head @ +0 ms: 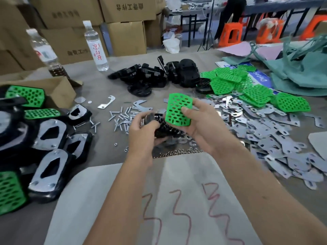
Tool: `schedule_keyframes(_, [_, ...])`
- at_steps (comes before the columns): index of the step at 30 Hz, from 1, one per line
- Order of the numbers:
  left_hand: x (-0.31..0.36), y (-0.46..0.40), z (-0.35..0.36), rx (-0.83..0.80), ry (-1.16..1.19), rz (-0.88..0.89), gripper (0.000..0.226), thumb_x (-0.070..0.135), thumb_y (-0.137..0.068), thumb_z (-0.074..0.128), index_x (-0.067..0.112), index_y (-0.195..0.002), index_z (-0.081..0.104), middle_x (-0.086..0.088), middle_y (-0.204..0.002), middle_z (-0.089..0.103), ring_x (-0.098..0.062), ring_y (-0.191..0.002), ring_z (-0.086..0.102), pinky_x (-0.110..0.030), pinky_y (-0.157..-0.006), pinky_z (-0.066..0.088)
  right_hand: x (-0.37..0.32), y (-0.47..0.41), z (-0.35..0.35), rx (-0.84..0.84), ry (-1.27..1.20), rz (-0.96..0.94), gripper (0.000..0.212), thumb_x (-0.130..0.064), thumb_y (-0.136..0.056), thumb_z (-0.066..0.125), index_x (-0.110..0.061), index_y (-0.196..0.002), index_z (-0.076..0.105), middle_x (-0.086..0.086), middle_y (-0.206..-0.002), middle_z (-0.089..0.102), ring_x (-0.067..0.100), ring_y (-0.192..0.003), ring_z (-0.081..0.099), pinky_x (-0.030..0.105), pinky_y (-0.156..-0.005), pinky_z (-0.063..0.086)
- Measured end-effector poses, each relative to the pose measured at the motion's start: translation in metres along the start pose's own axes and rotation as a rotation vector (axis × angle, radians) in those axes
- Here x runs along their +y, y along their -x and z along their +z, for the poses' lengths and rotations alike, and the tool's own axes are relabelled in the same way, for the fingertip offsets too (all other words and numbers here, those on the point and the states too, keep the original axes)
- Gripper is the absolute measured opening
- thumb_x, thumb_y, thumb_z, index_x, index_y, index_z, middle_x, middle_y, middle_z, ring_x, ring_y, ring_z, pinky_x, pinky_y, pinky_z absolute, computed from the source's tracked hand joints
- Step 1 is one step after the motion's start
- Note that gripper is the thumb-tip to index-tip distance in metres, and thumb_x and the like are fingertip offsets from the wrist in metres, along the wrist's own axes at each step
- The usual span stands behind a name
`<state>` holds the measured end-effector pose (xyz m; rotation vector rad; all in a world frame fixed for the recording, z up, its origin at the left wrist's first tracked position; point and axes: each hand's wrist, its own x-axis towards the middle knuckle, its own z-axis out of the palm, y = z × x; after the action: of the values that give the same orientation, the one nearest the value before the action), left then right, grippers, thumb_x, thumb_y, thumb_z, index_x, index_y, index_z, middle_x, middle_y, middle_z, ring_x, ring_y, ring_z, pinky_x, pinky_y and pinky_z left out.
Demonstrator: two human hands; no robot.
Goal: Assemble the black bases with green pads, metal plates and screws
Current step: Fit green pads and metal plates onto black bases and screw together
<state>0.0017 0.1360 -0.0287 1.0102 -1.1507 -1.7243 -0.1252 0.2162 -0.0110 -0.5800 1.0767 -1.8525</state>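
My left hand grips a black base above the bench; my right hand pinches a green pad over it. Misaligned, the pad might seat crooked.

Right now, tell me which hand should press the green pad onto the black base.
Right. The right hand already pinches the green pad just above the black base, which the left hand grips steady.
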Motion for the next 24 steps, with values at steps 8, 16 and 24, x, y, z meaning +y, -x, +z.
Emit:
schedule_keyframes(8, [0.001, 0.0, -0.03, -0.032, -0.03, 0.12, 0.038, -0.011, -0.088, 0.056, 0.016, -0.105, 0.076, -0.009, -0.096, 0.076, -0.025, -0.082, 0.074, -0.044, -0.067, 0.065, 0.036, 0.008, 0.01, 0.005, 0.028, -0.119, 0.015, 0.007, -0.103, 0.049, -0.006, -0.11, 0.052, 0.026, -0.114, 0.071, 0.049, -0.107, 0.071, 0.059, -0.091, 0.059])
schedule_keyframes(16, [-0.003, -0.003, -0.03, -0.002, -0.102, 0.17, 0.027, -0.002, -0.09, 0.068, 0.021, -0.101, 0.079, -0.005, -0.088, 0.078, -0.033, -0.09, 0.077, -0.049, -0.076, 0.065, 0.036, 0.007, 0.007, 0.048, 0.064, -0.184, 0.021, 0.009, -0.101, 0.052, -0.012, -0.097, 0.051, 0.014, -0.09, 0.07, 0.048, -0.105, 0.07, 0.06, -0.089, 0.06])
schedule_keyframes(24, [-0.007, -0.007, -0.027, 0.01, -0.094, 0.173, 0.029, -0.003, -0.089, 0.073, 0.024, -0.101, 0.077, -0.008, -0.085, 0.078, -0.035, -0.082, 0.078, -0.042, -0.069, 0.066, 0.035, 0.002, 0.003, 0.071, -0.046, -0.182, 0.018, 0.006, -0.102, 0.053, -0.012, -0.099, 0.053, 0.029, -0.108, 0.059, 0.037, -0.104, 0.073, 0.045, -0.078, 0.064])
